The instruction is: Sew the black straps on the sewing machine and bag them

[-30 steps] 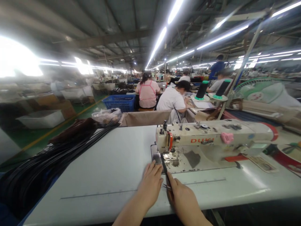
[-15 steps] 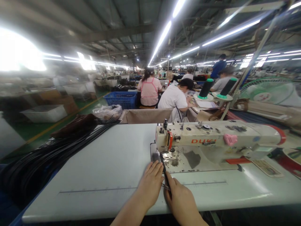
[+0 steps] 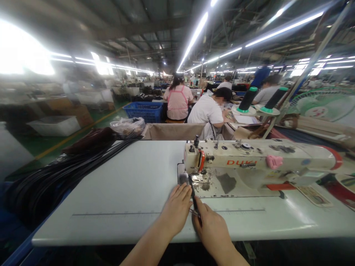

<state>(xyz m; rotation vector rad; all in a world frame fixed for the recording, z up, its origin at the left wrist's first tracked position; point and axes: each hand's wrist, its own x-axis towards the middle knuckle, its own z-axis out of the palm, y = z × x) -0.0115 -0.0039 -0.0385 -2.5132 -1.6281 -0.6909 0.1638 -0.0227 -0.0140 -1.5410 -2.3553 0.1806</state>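
Note:
A white sewing machine (image 3: 238, 159) with orange lettering stands on the pale table. A narrow black strip (image 3: 193, 192) runs from beneath its needle area toward me. My left hand (image 3: 178, 207) lies flat on the table beside the strip, fingers stretched toward the needle, fingertips at the strip's left edge. Close on its right, my right hand (image 3: 209, 221) is closed round the near part of the strip. A small metal tool (image 3: 195, 212), perhaps scissors, shows between the two hands, partly hidden by the right one.
Long black strips (image 3: 63, 177) hang over the table's left side. Two black thread cones (image 3: 247, 99) stand behind the machine. Beyond the table (image 3: 119, 184) are a blue crate (image 3: 144, 112), a beige cloth-lined bin (image 3: 173, 132) and seated people. A green fan (image 3: 318, 107) is at the right.
The camera view has shifted slightly, so the table and machine sit a little higher in it. Both hands keep nearly the same places at the strip.

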